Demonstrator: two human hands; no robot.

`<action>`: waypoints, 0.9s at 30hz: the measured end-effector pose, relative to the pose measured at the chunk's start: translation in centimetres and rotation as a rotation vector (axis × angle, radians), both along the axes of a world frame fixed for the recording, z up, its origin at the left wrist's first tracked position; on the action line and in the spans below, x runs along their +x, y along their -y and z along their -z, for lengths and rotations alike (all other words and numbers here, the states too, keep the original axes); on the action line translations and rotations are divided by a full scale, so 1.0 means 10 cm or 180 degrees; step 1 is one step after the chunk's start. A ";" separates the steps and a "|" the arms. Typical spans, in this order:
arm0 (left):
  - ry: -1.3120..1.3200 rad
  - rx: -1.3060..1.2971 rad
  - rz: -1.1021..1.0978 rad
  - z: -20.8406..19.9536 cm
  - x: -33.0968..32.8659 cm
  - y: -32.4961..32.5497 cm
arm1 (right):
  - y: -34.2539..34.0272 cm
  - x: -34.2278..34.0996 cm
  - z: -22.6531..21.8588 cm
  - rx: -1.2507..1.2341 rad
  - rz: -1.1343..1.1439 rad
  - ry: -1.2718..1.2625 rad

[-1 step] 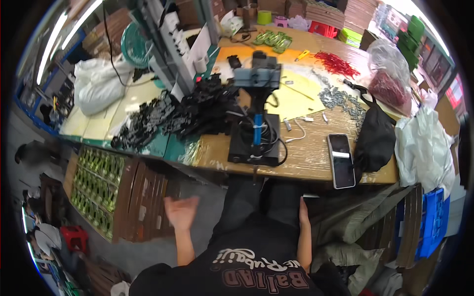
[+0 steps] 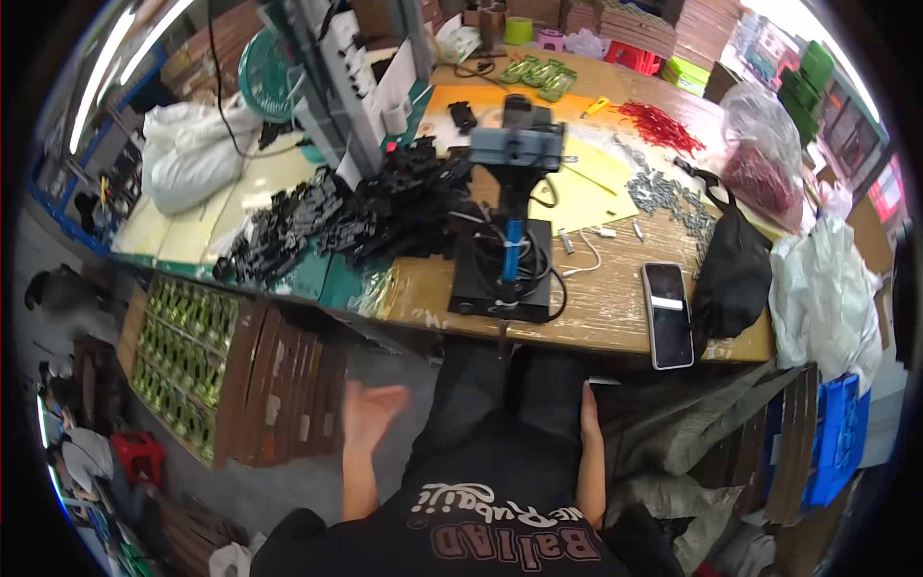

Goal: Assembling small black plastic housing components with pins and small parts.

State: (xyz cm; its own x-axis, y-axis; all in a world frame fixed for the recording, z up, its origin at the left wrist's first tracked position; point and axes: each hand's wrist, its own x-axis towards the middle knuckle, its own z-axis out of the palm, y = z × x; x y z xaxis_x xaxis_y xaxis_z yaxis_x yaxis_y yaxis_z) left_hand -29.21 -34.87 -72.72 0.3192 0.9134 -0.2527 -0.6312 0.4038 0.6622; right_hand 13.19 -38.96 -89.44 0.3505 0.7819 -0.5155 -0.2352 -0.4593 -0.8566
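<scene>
My left hand (image 2: 375, 413) is in the air left of my thighs, fingers apart, holding nothing. Its fingers look smeared by motion. My right hand (image 2: 590, 415) is beside my right thigh, seen edge-on. Against it shows a dark flat thing with a pale strip (image 2: 605, 383), too little visible to name. Neither hand touches the table (image 2: 413, 298). Closest on the tabletop are a phone (image 2: 668, 317) with a pale rim and a dark stand (image 2: 510, 279) with a coiled cable and a blue strip.
Black plastic parts (image 2: 385, 207) lie heaped on the table's left. Grey small parts (image 2: 673, 200), red pieces (image 2: 661, 130) and a black bag (image 2: 735, 279) lie on the right. A tray of green parts (image 2: 187, 356) stands low left, beside stacked brown boards (image 2: 279, 394). White plastic bags (image 2: 827, 288) hang right.
My left hand has moved a little to the right, its fingers still apart. My right hand stays beside the thigh. The whole view has shifted slightly; the things on the table lie as before.
</scene>
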 end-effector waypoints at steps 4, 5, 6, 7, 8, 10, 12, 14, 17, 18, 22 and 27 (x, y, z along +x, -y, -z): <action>-0.3690 0.0468 0.0500 0.85 0.73 0.22 | -0.30 -0.14 -0.33 -0.0047 -0.0163 0.0489; -0.3636 0.0386 0.0507 0.81 0.92 0.26 | -0.32 -0.22 -0.35 -0.0105 -0.0176 0.0739; -0.4550 0.0304 0.0381 0.65 1.07 0.24 | -0.35 -0.32 -0.36 -0.0153 -0.0214 0.0968; -0.5465 0.0229 0.0271 0.57 1.13 0.20 | -0.38 -0.41 -0.37 -0.0190 -0.0241 0.1197; -0.5441 0.0144 0.0272 0.59 1.12 0.17 | -0.40 -0.48 -0.38 -0.0211 -0.0283 0.1421; -0.5383 0.0426 0.0073 0.65 1.04 0.15 | -0.43 -0.51 -0.44 -0.0267 -0.0297 0.1421; -0.5337 0.0514 -0.0045 0.70 0.98 0.14 | -0.49 -0.66 -0.65 -0.0340 0.0032 0.1760; -0.5295 0.0639 -0.0168 0.74 0.92 0.15 | -0.52 -0.65 -0.65 -0.0303 -0.0108 0.1856; -0.5160 0.0688 -0.0048 0.72 0.85 0.07 | -0.59 -0.55 -0.58 -0.0021 -0.0186 0.1894; -0.5106 0.0795 0.0067 0.71 0.81 0.07 | -0.58 -0.55 -0.58 0.0060 -0.0298 0.1926; -0.5111 0.1183 0.0450 0.70 0.74 0.03 | -0.57 -0.55 -0.66 0.0198 -0.0539 0.2166; -0.5263 0.1450 0.1137 0.58 0.69 -0.02 | -0.54 -0.59 -0.74 0.0337 -0.0725 0.2777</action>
